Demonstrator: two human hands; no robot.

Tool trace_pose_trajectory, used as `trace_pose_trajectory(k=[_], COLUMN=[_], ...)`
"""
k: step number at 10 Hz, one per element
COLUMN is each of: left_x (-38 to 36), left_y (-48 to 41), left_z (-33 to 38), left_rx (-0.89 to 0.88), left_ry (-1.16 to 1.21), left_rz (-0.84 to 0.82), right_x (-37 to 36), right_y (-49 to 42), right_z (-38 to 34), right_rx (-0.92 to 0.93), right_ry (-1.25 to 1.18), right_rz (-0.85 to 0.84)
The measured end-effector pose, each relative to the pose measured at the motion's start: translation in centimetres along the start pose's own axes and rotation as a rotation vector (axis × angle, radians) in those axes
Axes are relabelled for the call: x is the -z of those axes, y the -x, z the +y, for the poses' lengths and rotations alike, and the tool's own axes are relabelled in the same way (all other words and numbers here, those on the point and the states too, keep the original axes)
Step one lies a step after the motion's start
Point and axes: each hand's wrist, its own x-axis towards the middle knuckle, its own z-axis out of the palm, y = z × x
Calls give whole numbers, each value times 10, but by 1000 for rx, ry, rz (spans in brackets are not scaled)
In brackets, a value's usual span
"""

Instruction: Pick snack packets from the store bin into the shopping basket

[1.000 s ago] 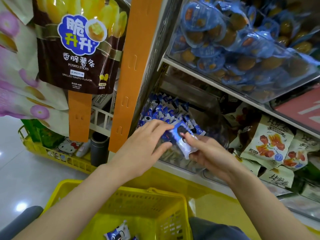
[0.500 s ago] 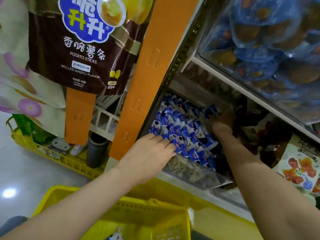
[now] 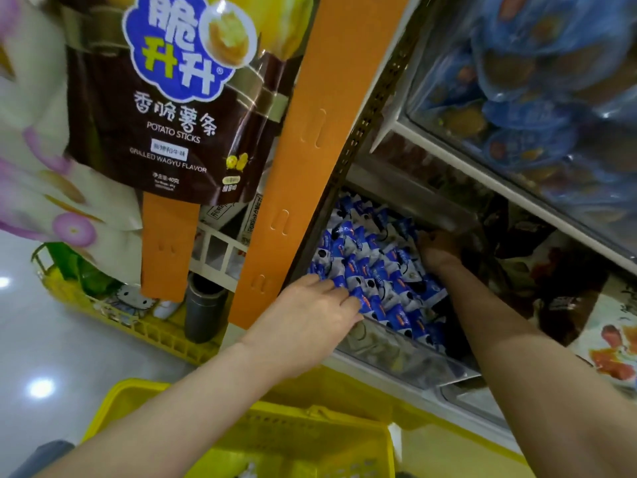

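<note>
A clear store bin (image 3: 396, 355) on the lower shelf is full of small blue-and-white snack packets (image 3: 372, 267). My left hand (image 3: 310, 315) lies flat on the packets at the bin's front left corner, fingers stretched out and holding nothing. My right hand (image 3: 437, 250) reaches deep to the back right of the bin, its fingertips curled down among the packets and hidden. The yellow shopping basket (image 3: 310, 422) sits below my arms at the bottom of the view, with a bit of a white packet showing inside.
An orange shelf upright (image 3: 303, 160) stands just left of the bin. A brown potato-sticks bag (image 3: 172, 108) hangs at upper left. The shelf above holds blue-wrapped snacks (image 3: 537, 108). Other packets (image 3: 610, 339) lie to the bin's right. A yellow crate (image 3: 113, 319) sits on the floor at left.
My right hand, which held a packet in front of the bin a second ago, has gone to the bin's back. My left hand has settled flat on the front packets. The view moved closer.
</note>
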Motion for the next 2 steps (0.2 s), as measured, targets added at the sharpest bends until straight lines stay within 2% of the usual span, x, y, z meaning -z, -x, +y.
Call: trace_pose_trajectory(k=[1,2], left_x=[9,31], left_y=[-3,4], left_z=[8,20], left_rx=[78,208], left_ry=[27,153], left_rz=[-75,47], right_x=[13,30], right_y=[29,90], right_z=[-16,-23], right_rx=[142,341], right_ry=[-45,-213], right_rz=[18,-16])
